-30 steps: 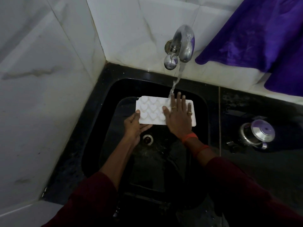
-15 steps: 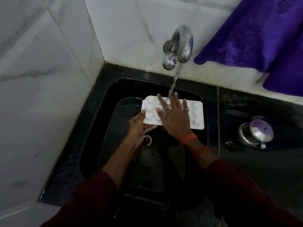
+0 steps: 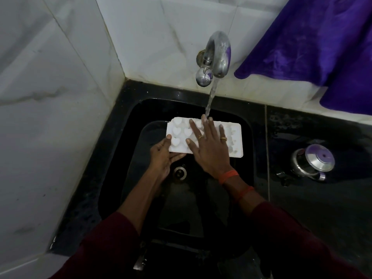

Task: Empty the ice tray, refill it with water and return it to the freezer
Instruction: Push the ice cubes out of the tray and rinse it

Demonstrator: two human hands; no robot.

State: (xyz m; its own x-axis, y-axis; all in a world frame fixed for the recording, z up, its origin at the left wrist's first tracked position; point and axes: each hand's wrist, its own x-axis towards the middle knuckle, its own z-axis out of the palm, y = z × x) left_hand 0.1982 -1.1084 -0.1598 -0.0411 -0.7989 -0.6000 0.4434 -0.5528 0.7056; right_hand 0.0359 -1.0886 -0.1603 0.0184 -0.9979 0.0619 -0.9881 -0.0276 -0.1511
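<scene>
Nearest the camera, two dark red sleeves (image 3: pixel 104 244) reach in over the near edge of the black sink (image 3: pixel 120 158), so that's my reference for everything. The drain (image 3: pixel 179 172) is in the middle of the sink floor, just on the near side of the hands.

The left hand (image 3: pixel 161 156) grips the near-left corner of the white ice tray (image 3: pixel 237 146), thumb on top and fingers curled underneath. The right hand (image 3: pixel 209 150) lies flat on top of the tray, fingers straight and spread, with rings on two fingers and orange bands (image 3: pixel 229 176) at the wrist. The tray is held roughly level over the far half of the sink, heart-shaped cells facing up.

The water stream (image 3: pixel 211 95) lands on the right fingertips at the tray's far edge. It comes from the steel tap (image 3: pixel 218 55) on the wall over the far rim of the sink.

On the counter right of the sink there's a steel pot (image 3: pixel 313 163). A purple cloth (image 3: pixel 312 43) hangs beyond the sink, to the far right.
</scene>
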